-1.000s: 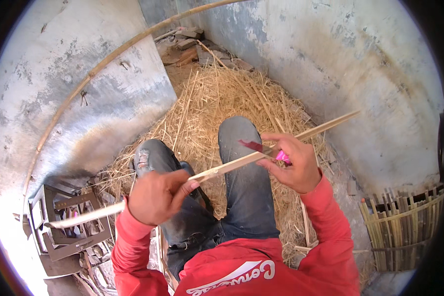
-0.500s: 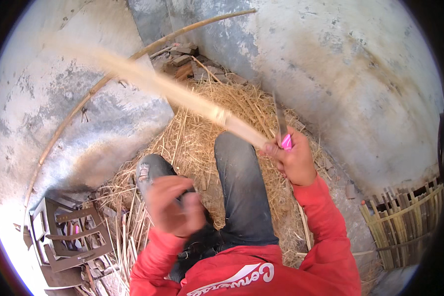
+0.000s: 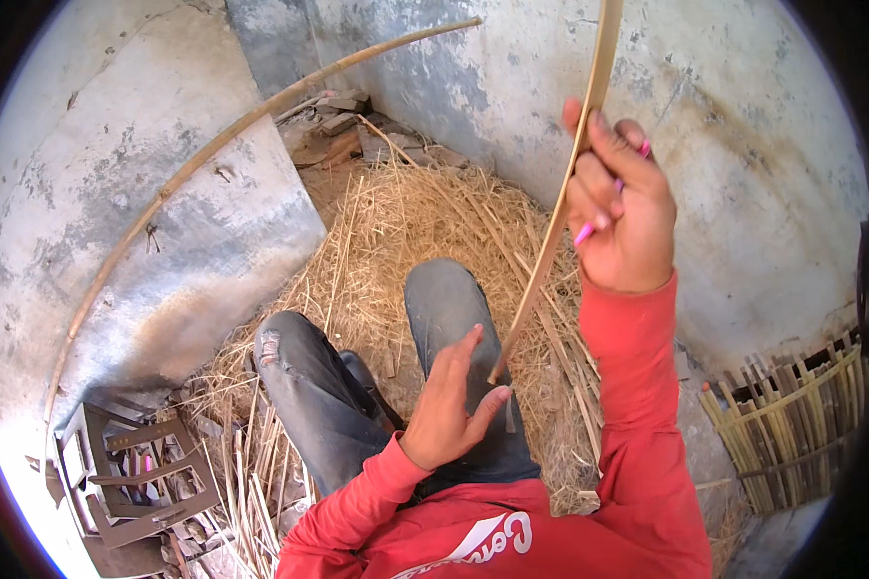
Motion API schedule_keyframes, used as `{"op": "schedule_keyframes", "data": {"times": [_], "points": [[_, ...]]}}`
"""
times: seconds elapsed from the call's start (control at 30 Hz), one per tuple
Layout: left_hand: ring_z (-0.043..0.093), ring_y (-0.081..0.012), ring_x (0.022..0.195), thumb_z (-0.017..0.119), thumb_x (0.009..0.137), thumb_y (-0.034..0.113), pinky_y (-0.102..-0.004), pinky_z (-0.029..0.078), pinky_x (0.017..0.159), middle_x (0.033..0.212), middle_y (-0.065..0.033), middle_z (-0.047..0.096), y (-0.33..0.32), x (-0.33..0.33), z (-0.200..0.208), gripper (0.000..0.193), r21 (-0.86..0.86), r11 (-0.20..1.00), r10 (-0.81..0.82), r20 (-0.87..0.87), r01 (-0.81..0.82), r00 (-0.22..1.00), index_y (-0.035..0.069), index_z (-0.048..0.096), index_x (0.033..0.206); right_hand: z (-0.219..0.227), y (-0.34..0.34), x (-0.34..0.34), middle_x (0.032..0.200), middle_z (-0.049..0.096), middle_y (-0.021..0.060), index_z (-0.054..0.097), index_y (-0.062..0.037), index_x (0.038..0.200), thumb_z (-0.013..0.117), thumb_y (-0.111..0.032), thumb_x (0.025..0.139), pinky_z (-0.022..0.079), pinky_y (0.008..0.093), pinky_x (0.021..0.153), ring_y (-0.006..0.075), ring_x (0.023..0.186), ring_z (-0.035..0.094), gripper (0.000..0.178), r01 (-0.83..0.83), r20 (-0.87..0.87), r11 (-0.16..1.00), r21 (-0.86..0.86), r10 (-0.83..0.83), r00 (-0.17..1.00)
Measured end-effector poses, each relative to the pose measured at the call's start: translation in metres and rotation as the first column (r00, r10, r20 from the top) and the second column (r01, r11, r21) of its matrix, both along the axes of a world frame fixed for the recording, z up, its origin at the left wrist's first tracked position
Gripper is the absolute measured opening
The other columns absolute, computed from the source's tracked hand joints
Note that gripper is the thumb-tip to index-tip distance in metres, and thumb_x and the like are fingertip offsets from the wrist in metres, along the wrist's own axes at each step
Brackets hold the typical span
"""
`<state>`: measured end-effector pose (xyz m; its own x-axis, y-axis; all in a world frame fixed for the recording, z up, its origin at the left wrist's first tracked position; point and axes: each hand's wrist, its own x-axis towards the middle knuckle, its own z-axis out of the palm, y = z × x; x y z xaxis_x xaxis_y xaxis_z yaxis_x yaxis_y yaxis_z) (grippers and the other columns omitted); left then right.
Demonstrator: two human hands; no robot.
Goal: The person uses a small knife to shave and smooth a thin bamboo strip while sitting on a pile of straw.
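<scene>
My right hand [image 3: 623, 207] is raised and grips a long thin bamboo strip [image 3: 555, 212] together with a pink-handled tool [image 3: 589, 228]. The strip runs from above the frame's top edge down to my lap. My left hand [image 3: 449, 405] is open over my right knee, its fingertips at the strip's lower end, holding nothing. I sit with both legs in dark trousers on a bed of straw [image 3: 425, 222].
A long curved bamboo pole [image 3: 212, 154] leans along the grey wall at the left. A metal frame [image 3: 130, 478] with scraps lies at the lower left. A woven bamboo basket [image 3: 792, 425] stands at the right. Rubble [image 3: 333, 121] fills the far corner.
The strip went from lying across my lap in both hands to standing nearly upright in my raised right hand. My left hand let go and now opens at its lower end.
</scene>
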<state>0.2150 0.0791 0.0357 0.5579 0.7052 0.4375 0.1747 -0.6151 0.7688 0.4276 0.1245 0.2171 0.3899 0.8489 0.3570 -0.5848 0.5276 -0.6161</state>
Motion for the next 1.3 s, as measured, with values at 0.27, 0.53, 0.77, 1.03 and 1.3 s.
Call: {"op": "schedule_keyframes", "data": {"times": [0.27, 0.53, 0.77, 1.03, 1.3], "points": [[0.068, -0.0202, 0.084, 0.063, 0.106, 0.013, -0.0344, 0.054, 0.078, 0.094, -0.0108, 0.068, 0.004, -0.029, -0.003, 0.036, -0.292, 0.955, 0.051, -0.032, -0.058, 0.998, 0.000, 0.058, 0.139, 0.005, 0.018, 0.027, 0.126, 0.069, 0.0232, 0.044, -0.0155, 0.093, 0.059, -0.004, 0.106, 0.032, 0.0221, 0.043, 0.0042, 0.048, 0.036, 0.023, -0.054, -0.064, 0.996, 0.074, 0.059, 0.996], [0.050, -0.0056, 0.062, 0.048, 0.115, 0.024, -0.0250, 0.041, 0.057, 0.074, 0.0023, 0.055, -0.011, -0.090, -0.036, 0.027, -0.471, 0.880, 0.055, -0.019, -0.058, 0.998, 0.003, 0.063, 0.111, -0.084, 0.020, 0.001, 0.083, 0.057, -0.0005, 0.063, -0.0053, 0.097, 0.067, -0.023, 0.103, 0.042, 0.0270, 0.060, 0.0068, 0.070, 0.049, 0.019, 0.654, 0.669, 0.744, 0.136, -0.556, 0.493], [0.044, -0.0052, 0.057, 0.045, 0.116, 0.028, -0.0235, 0.039, 0.053, 0.072, 0.0036, 0.049, -0.012, -0.079, -0.073, 0.027, -0.701, 0.713, 0.085, 0.045, -0.029, 0.995, 0.004, 0.059, 0.113, -0.186, -0.052, -0.008, 0.062, 0.055, 0.0067, 0.062, -0.0067, 0.090, 0.057, -0.042, 0.107, 0.044, 0.0409, 0.056, 0.0246, 0.057, 0.056, 0.039, 0.270, 0.866, 0.863, -0.428, 0.304, 0.398], [0.044, -0.0058, 0.057, 0.042, 0.117, 0.028, -0.0240, 0.039, 0.052, 0.072, 0.0030, 0.048, -0.011, -0.059, -0.070, 0.028, -0.847, 0.526, 0.084, 0.133, 0.069, 0.988, 0.003, 0.056, 0.118, -0.204, -0.096, -0.027, 0.064, 0.062, 0.0237, 0.065, -0.0026, 0.079, 0.067, -0.040, 0.102, 0.047, 0.0530, 0.056, 0.0461, 0.061, 0.064, 0.044, 0.282, 0.894, 0.880, -0.383, 0.430, -0.124], [0.054, -0.0130, 0.054, 0.044, 0.115, 0.026, -0.0324, 0.046, 0.055, 0.070, -0.0047, 0.059, -0.011, -0.058, -0.083, 0.028, -0.696, 0.713, 0.096, -0.024, -0.085, 0.995, 0.003, 0.059, 0.116, -0.225, -0.094, -0.025, 0.057, 0.061, 0.0221, 0.066, -0.0049, 0.068, 0.068, -0.047, 0.099, 0.049, 0.0532, 0.052, 0.0439, 0.054, 0.063, 0.053, 0.316, 0.906, 0.906, -0.282, 0.359, -0.222]]}}
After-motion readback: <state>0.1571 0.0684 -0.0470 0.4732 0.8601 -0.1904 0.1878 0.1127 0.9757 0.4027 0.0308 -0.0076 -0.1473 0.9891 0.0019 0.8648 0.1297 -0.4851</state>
